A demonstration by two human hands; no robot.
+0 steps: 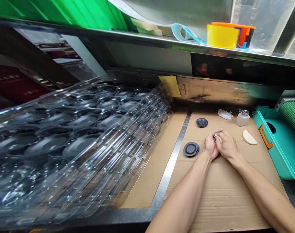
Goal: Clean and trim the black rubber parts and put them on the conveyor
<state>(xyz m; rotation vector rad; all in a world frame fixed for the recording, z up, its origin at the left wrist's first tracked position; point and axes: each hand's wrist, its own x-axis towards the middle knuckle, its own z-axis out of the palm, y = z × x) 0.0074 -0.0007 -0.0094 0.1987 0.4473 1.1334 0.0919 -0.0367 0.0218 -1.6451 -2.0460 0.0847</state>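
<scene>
Both hands meet over the cardboard at the right of the head view. My left hand [210, 147] is closed around a small dark round plastic part [215, 134], mostly hidden by the fingers. My right hand [227, 145] is closed over the same part, with a bit of white material, seemingly cloth, pinched under its fingers. To the left of the hands lies a black round disc part [191, 149] with a small tab on its side. Farther back rests a second black disc part [202, 122].
Stacked clear trays [89, 142] with dark round parts fill the left. Behind the hands are a crumpled white cloth [225, 114] and a pump bottle [243, 118]. A cream half-round pad [249, 137] lies near a teal bin [278, 161]. A shelf [147, 40] crosses above, holding a yellow container [222, 36].
</scene>
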